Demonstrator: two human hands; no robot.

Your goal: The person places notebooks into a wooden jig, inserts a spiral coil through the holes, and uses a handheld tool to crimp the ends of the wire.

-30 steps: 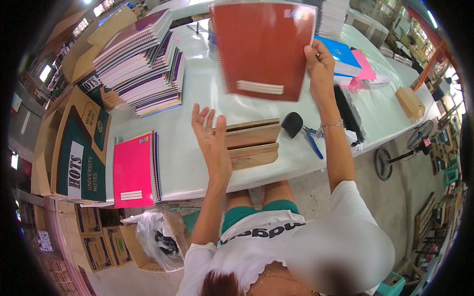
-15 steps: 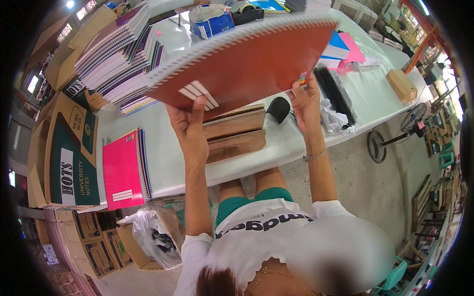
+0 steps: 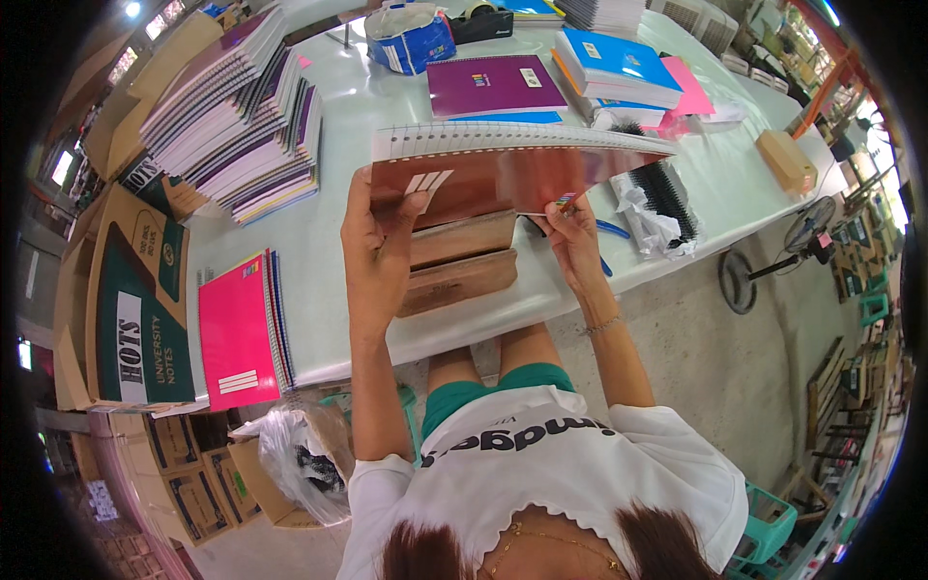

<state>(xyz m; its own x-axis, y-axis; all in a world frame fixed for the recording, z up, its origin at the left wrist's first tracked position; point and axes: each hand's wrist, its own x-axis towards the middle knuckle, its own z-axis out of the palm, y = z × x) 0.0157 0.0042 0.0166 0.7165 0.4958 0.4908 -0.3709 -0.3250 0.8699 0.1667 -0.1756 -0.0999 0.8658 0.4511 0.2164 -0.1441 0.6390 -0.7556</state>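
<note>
Both my hands hold a notebook (image 3: 483, 188) with a shiny reddish-brown cover, tilted above the table. A row of punched holes runs along its far edge, where white pages show. My left hand (image 3: 379, 246) grips its left end, thumb on the cover near some white lines. My right hand (image 3: 570, 237) pinches the near right edge beside a small coloured label. Below the notebook, wooden blocks (image 3: 459, 280) lie on the white table, partly covered by it. A tool with blue handles (image 3: 613, 229) lies right of my right hand, its head hidden.
Spiral notebooks (image 3: 232, 135) rise in a tall pile at left. Nearer are a pink notebook (image 3: 235, 329) and a cardboard box (image 3: 145, 300). Beyond my hands lie a purple-covered notebook (image 3: 498, 85) and blue-covered books (image 3: 619, 60). Black binding coils (image 3: 665, 198) sit at right on crumpled wrapping.
The notebook has come down and nearer, tilting so its punched edge shows more. My hands moved with it, still gripping. The purple notebook, blue books and blue handles have come into sight.
</note>
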